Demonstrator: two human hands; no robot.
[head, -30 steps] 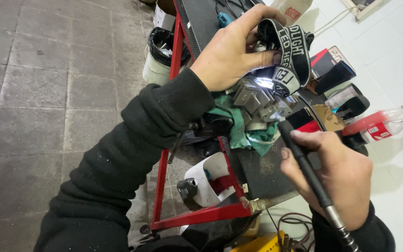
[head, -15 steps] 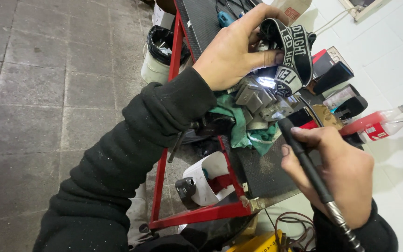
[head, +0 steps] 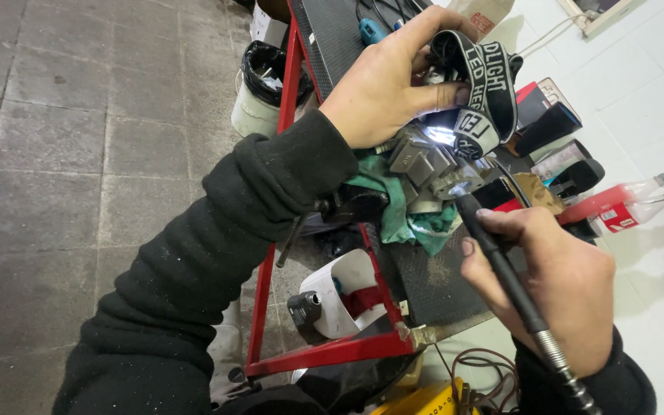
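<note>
Your left hand (head: 390, 84) is closed around a headlamp (head: 479, 92), fingers curled over its striped elastic strap, and you hold it just above the grey metal part (head: 424, 163) so that its white beam falls straight onto the spot being worked. Your right hand (head: 555, 288) grips the black handpiece of a flexible-shaft rotary tool (head: 501, 265) like a pen, thumb and forefinger pinched near the front, which looks meant to steady the tip where it meets the lit near edge of the metal part; the coiled steel shaft trails back past your wrist, away from the part. Largest of what surrounds it, the red-framed workbench (head: 290, 146) carries the part on its dark mesh top, raising it within reach of both hands. A green rag (head: 393, 215) lies bunched beneath and just in front of the part, seemingly as a cushion or to catch grit. Well to the left of the part, on the paved floor, stands a white bin with a black liner (head: 259, 92). Below the part, on the bench's lower level, sits a white jug (head: 343, 296). To the right of the part lie red and clear bottles (head: 616, 204).
</note>
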